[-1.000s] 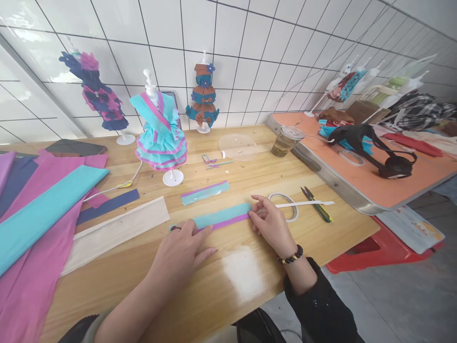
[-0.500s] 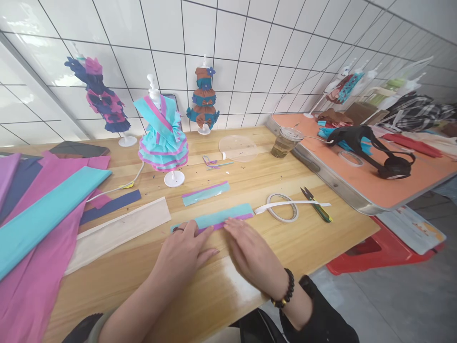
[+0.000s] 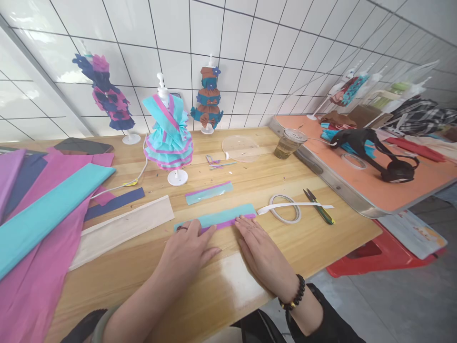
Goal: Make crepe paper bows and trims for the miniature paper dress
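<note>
A turquoise strip with a purple lower edge [image 3: 224, 214] lies flat on the wooden table [image 3: 221, 300]. My left hand [image 3: 189, 250] rests on its left part, fingertips down on the strip and thumb stretched out. My right hand [image 3: 262, 247] lies flat with fingers extended, its fingertips on the purple edge near the right end. A shorter strip of the same colours [image 3: 209, 193] is just behind. To the right is a roll of white tape [image 3: 284, 209] with its loose end across it, beside thread snips [image 3: 319, 207] with green handles.
A mini dress form in turquoise ruffles [image 3: 169, 131] stands behind the strips, two more dressed forms along the tiled wall. Folded turquoise, pink and navy material [image 3: 53, 205] and a cream strip [image 3: 124, 231] lie left. A plastic cup [image 3: 290, 144] stands near the orange table [image 3: 357, 186].
My right hand has slid rightwards along the purple edge, away from my left hand. My left hand stays on the strip's left part. The view has shifted slightly.
</note>
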The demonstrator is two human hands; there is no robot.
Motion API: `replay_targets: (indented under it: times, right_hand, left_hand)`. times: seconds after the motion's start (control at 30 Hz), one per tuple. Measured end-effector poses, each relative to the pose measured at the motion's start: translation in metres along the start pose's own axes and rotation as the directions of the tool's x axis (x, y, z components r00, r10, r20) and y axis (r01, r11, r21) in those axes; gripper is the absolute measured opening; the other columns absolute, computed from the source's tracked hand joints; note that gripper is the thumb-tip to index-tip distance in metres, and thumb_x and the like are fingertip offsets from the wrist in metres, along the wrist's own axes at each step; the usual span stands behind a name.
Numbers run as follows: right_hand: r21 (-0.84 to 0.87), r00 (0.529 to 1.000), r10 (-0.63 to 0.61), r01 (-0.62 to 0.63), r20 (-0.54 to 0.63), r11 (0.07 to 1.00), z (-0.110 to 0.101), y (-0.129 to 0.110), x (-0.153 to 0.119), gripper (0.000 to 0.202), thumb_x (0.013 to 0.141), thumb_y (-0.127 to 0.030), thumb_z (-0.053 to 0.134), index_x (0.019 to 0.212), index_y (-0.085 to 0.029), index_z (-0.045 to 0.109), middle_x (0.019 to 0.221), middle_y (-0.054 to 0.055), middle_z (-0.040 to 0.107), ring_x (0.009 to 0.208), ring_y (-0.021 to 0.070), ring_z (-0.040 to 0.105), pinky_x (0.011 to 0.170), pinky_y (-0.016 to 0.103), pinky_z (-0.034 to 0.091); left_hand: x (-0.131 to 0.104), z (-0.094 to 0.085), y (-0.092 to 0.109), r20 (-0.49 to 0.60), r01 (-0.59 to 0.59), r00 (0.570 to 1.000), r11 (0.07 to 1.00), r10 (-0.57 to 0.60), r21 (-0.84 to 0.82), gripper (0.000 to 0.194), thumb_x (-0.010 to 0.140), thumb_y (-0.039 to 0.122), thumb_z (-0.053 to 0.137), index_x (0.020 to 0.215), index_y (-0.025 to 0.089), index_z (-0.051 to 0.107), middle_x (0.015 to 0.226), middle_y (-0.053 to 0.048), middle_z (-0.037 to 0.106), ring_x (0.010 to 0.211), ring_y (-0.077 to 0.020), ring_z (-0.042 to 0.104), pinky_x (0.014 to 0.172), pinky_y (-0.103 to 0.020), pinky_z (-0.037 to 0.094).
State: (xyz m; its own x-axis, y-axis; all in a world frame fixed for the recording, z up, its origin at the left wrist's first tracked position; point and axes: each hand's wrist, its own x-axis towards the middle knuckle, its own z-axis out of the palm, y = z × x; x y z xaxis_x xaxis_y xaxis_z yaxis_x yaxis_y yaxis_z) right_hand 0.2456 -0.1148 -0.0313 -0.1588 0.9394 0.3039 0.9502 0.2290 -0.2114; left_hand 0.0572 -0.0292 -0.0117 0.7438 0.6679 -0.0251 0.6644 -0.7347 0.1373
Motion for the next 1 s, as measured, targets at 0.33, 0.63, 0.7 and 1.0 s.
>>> replay_targets:
  times: [0.33,0.63,0.7,1.0]
  right_hand:
    - [-0.095,0.998,-0.002,0.008,0.067,0.995,0.0072,-0.0046,0.0026,0.041,0.086,-0.009,0.035,0.126,-0.011,0.044,0.131,0.013,0.046,0.127,0.025,0.033,0.103,0.05,0.032]
    - [-0.14,0.995,0.099,-0.094,0.031,0.986,0.0026,-0.0009,-0.0026,0.037,0.088,-0.02,0.039,0.122,-0.008,0.047,0.127,0.016,0.05,0.122,0.0258,0.04,0.101,0.048,0.035]
    - [-0.14,0.994,0.107,-0.102,0.028,0.985,0.0024,0.0001,-0.0035,0.038,0.088,-0.021,0.039,0.123,-0.008,0.046,0.128,0.015,0.05,0.122,0.0255,0.041,0.101,0.048,0.035]
    - [-0.159,0.981,0.192,-0.195,-0.035,0.968,0.0028,0.0036,-0.0053,0.04,0.087,-0.028,0.041,0.122,-0.009,0.047,0.126,0.017,0.051,0.121,0.0259,0.042,0.099,0.047,0.036]
  left_hand:
    - [0.0,-0.003,0.002,0.021,-0.002,1.0,1.0,0.002,0.011,0.041,0.086,0.044,0.039,0.12,0.025,0.052,0.09,-0.009,0.052,0.078,-0.0228,0.055,0.066,-0.034,0.045]
    - [-0.001,-0.0027,0.0006,0.034,-0.011,0.999,1.0,0.011,0.005,0.041,0.086,0.043,0.04,0.121,0.025,0.051,0.091,-0.009,0.053,0.077,-0.0227,0.055,0.067,-0.036,0.046]
    - [-0.0011,-0.0031,0.0006,0.033,-0.014,0.999,1.0,0.014,0.005,0.041,0.086,0.043,0.04,0.12,0.025,0.052,0.091,-0.009,0.053,0.077,-0.0226,0.055,0.067,-0.036,0.046]
    - [-0.0024,-0.0016,0.002,0.018,-0.004,1.0,0.999,0.004,0.035,0.041,0.086,0.041,0.041,0.121,0.024,0.051,0.092,-0.009,0.054,0.076,-0.0225,0.056,0.066,-0.035,0.047]
